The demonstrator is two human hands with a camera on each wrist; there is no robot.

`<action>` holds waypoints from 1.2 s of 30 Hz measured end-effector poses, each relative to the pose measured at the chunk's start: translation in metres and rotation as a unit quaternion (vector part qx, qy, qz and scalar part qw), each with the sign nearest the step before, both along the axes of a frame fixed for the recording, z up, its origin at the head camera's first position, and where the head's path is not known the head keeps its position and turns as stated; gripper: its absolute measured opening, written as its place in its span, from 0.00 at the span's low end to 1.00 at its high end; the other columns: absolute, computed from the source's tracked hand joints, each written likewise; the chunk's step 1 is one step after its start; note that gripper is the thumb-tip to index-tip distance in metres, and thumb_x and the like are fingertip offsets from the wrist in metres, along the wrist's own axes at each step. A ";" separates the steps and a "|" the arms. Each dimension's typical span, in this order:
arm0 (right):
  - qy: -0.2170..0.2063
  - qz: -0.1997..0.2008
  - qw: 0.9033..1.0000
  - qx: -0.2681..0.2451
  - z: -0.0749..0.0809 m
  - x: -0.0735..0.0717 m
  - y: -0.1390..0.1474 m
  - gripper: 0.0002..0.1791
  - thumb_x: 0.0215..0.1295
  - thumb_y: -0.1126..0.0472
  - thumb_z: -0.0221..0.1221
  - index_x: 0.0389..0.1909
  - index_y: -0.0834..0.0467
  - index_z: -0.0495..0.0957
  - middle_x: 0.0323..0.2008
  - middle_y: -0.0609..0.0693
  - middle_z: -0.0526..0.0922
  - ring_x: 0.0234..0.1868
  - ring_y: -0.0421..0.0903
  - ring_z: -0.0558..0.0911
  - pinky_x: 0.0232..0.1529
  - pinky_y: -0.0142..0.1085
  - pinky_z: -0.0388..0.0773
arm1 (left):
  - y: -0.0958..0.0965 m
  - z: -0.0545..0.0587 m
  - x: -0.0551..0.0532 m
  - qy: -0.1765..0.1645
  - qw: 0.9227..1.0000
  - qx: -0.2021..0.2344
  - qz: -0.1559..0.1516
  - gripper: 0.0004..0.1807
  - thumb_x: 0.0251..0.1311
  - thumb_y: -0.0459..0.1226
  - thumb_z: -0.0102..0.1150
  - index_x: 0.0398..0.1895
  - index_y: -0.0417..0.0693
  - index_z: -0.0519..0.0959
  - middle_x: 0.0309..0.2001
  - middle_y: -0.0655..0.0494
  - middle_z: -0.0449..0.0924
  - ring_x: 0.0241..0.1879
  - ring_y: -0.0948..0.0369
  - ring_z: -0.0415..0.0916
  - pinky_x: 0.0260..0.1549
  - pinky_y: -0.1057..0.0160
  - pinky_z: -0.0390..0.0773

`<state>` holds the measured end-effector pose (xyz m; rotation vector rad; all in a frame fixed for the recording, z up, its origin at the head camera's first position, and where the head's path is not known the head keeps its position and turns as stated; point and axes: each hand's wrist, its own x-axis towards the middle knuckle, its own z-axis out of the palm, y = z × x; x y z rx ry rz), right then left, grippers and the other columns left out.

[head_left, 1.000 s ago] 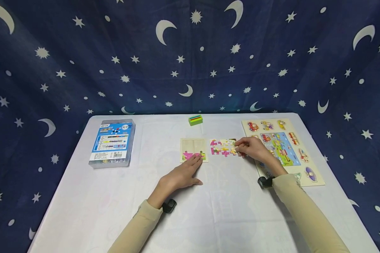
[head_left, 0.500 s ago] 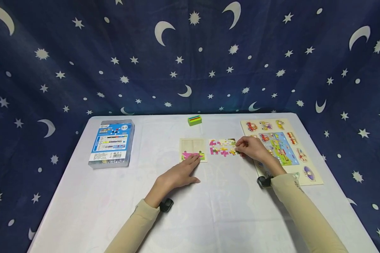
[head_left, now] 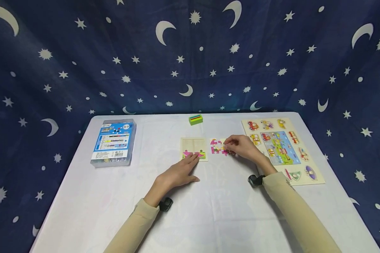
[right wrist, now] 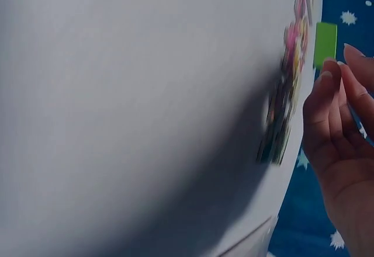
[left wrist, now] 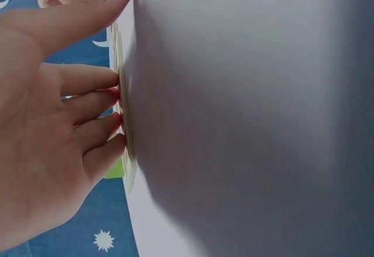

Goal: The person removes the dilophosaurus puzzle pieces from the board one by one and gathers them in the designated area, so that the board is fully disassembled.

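In the head view my left hand (head_left: pixel 178 173) lies with extended fingers on the lower part of a square wooden puzzle frame (head_left: pixel 194 139). Pink and green puzzle pieces (head_left: pixel 202 154) fill the bottom strip of that frame. From the left wrist view, the fingertips touch the frame's edge (left wrist: pixel 127 117). My right hand (head_left: pixel 242 147) hovers over a group of loose jigsaw pieces (head_left: pixel 214 150) just right of the frame, partly covering them. Its thumb and fingers are bent loosely, and the right wrist view shows nothing between the fingertips (right wrist: pixel 327 76).
A larger wooden picture board (head_left: pixel 280 149) with knobbed vehicle pieces lies at the right. A clear plastic case (head_left: pixel 114 143) with a blue label sits at the left. A small green block (head_left: pixel 195 119) stands near the table's back edge, before a starry curtain (head_left: pixel 190 56).
My right hand has moved left from the right end of the loose pieces to above their middle, covering more of them. The left hand stays on the frame.
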<state>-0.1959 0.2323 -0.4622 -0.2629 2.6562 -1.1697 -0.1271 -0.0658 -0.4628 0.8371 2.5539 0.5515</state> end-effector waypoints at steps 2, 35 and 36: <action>0.005 0.007 1.000 0.000 -0.001 -0.001 -0.006 0.09 0.68 0.60 0.67 0.44 0.60 0.86 0.30 0.52 0.85 0.26 0.45 0.78 0.27 0.32 0.76 | 0.000 0.000 0.000 0.003 1.000 -0.001 -0.003 0.46 0.69 0.49 0.64 0.82 0.42 0.53 0.84 0.51 0.47 0.83 0.53 0.44 0.78 0.50 0.57; -0.017 0.118 0.993 -0.002 -0.011 -0.011 -0.074 0.12 0.63 0.64 0.69 0.46 0.65 0.86 0.25 0.49 0.84 0.22 0.40 0.80 0.28 0.30 0.77 | -0.003 0.002 -0.001 -0.026 1.000 0.014 -0.008 0.49 0.67 0.48 0.67 0.82 0.39 0.52 0.84 0.49 0.44 0.83 0.51 0.40 0.79 0.50 0.53; -0.016 0.119 0.993 0.002 -0.011 -0.011 -0.074 0.12 0.63 0.63 0.69 0.46 0.65 0.86 0.24 0.48 0.84 0.22 0.40 0.80 0.28 0.31 0.76 | -0.003 0.002 -0.001 -0.029 0.999 0.015 -0.008 0.50 0.67 0.48 0.67 0.82 0.39 0.51 0.84 0.49 0.43 0.83 0.51 0.40 0.79 0.50 0.53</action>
